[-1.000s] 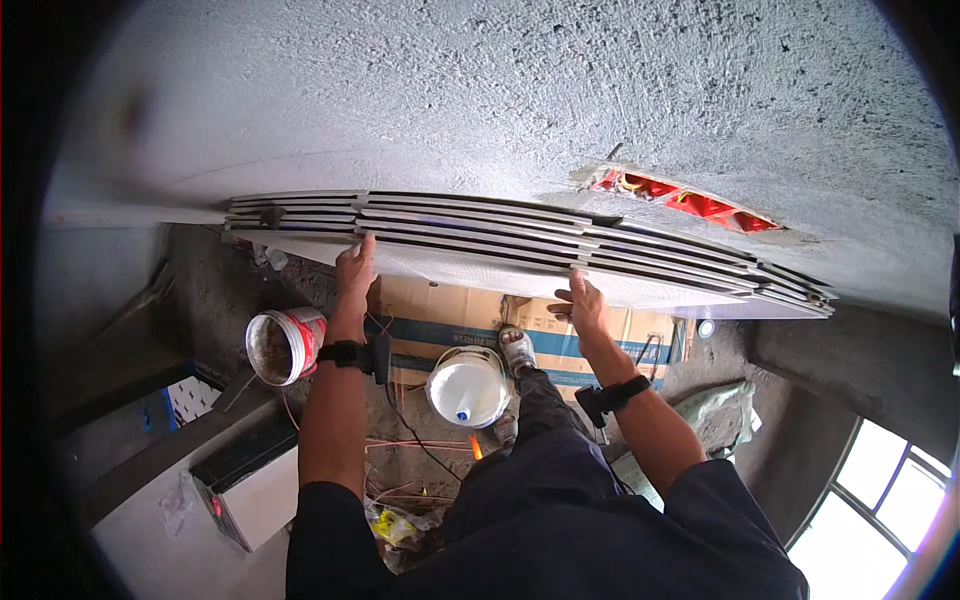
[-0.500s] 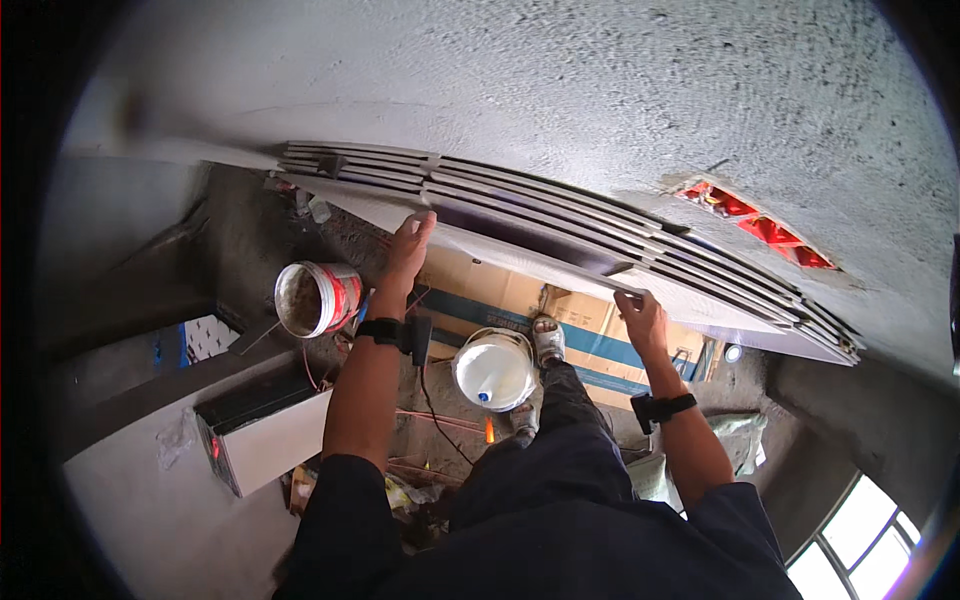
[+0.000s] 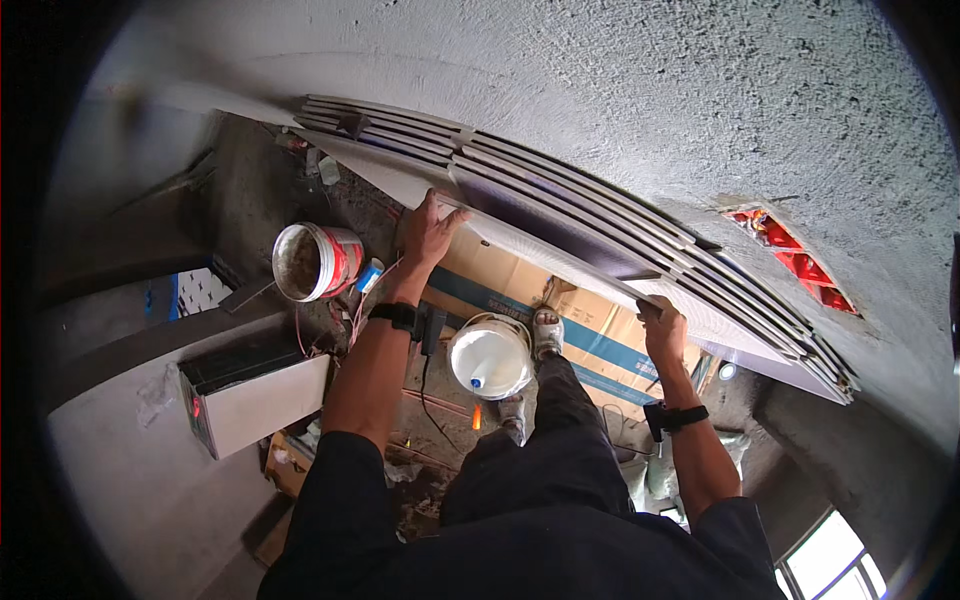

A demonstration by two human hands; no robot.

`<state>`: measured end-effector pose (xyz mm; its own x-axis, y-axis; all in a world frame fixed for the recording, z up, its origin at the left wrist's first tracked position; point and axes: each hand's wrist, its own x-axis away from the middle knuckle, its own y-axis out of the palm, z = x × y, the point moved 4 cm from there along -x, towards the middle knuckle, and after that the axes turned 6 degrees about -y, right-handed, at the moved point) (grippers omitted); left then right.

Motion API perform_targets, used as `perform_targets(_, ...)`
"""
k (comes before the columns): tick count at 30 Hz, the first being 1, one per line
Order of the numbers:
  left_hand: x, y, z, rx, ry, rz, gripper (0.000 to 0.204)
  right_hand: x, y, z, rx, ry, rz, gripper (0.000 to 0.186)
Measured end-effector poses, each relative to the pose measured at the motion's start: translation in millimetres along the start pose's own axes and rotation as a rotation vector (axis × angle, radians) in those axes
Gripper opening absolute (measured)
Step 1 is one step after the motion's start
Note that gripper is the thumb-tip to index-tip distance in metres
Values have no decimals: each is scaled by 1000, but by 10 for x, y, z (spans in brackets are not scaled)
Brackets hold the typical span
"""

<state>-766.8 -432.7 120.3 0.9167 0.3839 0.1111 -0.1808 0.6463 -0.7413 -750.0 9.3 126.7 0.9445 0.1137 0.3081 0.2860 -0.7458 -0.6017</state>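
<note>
Several large, thin tiles (image 3: 590, 205) lean in a stack against the rough grey wall. The front tile (image 3: 545, 252) is pale, and a dark gap separates part of its top edge from those behind. My left hand (image 3: 430, 235) grips that edge left of the middle, its thumb along the rim. Farther right, my right hand (image 3: 663, 332) closes over the same tile near its right corner. The tile's lower part and the fingertips behind it are hidden.
Flattened cardboard (image 3: 500, 285) lies below the tiles, under one foot. A white bucket (image 3: 490, 355) stands by my feet, a red-and-white bucket (image 3: 325, 262) to the left. A boxy pale unit (image 3: 265, 400) sits lower left. Red electrical boxes (image 3: 800, 265) are set into the wall.
The view has turned a little, so the stack slants more steeply down to the right. My left hand has shifted on the tile's edge, its thumb now spread along it. My right hand still grips.
</note>
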Motion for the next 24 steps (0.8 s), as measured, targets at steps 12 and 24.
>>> perform_targets(12,-77,40,-281,-22,27,85,79,-26,27,-70,5,40,2,31)
perform_targets(24,-124,3,219,-119,-81,6,74,-204,-202,-294,492,115,-49,54)
